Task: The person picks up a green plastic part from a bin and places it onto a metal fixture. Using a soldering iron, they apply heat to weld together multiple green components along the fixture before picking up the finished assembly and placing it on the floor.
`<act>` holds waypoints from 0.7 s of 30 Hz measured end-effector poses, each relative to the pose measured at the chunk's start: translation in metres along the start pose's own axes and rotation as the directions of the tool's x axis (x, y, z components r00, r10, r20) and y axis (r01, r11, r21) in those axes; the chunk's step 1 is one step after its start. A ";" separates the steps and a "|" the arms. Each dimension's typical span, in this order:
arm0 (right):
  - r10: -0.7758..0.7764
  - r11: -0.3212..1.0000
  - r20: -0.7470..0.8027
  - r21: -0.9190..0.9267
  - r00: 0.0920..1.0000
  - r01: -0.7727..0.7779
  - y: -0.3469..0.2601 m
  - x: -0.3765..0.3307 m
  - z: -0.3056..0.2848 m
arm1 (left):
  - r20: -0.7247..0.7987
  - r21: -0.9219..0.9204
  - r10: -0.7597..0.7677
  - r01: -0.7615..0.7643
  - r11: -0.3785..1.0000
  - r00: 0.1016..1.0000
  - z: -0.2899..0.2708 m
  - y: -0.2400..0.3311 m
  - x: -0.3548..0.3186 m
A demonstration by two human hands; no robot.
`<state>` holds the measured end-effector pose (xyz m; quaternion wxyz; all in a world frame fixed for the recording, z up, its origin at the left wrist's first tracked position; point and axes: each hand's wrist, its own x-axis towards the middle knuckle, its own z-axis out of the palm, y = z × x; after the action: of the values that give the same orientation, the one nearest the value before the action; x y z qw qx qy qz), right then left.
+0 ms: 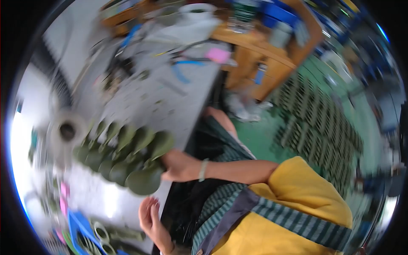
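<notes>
My right hand [178,165] is closed on one end of a cluster of olive-green rounded pieces [143,180]. Its smooth disc-like heads stand in two rows, joined in the middle by thin necks. The cluster is held above the grey worktable [170,100], tilted across it, and my fingers are partly hidden behind it. Just below the cluster, my left hand [151,219] is apart from it. Its fingers are loosely bent with gaps between them, and nothing shows in them. Motion blur softens the whole picture.
A blue bin [78,229] with green parts stands at the lower left. Beyond the cluster is a pale round fitting [66,131]. Tools and a pink pad [218,55] lie beside a wooden cabinet [250,70]. Rows of green pieces [318,121] cover part of the green floor.
</notes>
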<state>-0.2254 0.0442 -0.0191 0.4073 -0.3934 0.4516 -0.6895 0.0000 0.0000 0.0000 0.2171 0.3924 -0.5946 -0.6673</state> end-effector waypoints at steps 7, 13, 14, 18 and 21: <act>-0.068 0.937 -0.188 -0.349 0.980 -0.002 -0.021 -0.025 -0.022 | -0.011 0.139 -0.003 0.004 0.990 1.000 0.043 0.031 0.010; -0.290 0.826 -0.260 -0.554 0.921 0.104 -0.082 -0.150 -0.076 | 0.149 0.272 0.118 -0.155 0.950 0.982 0.075 0.042 0.019; -0.298 0.826 -0.312 -0.559 0.902 0.080 -0.105 -0.190 -0.086 | 0.229 0.306 0.144 -0.212 0.928 0.963 0.083 0.042 0.024; -0.240 0.676 -0.563 -0.682 0.791 -0.280 -0.152 -0.348 -0.094 | 0.432 0.317 0.151 -0.306 0.898 0.889 0.121 0.047 0.055; -0.066 0.694 -0.884 -0.374 0.463 -0.615 -0.159 -0.429 -0.085 | 0.573 0.489 0.160 -0.492 0.721 0.804 0.171 0.059 0.069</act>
<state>-0.1821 0.5048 0.0316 0.0818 -0.0336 0.8610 -0.5008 -0.1854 0.0428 0.0360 0.0362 0.1422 -0.8749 -0.4615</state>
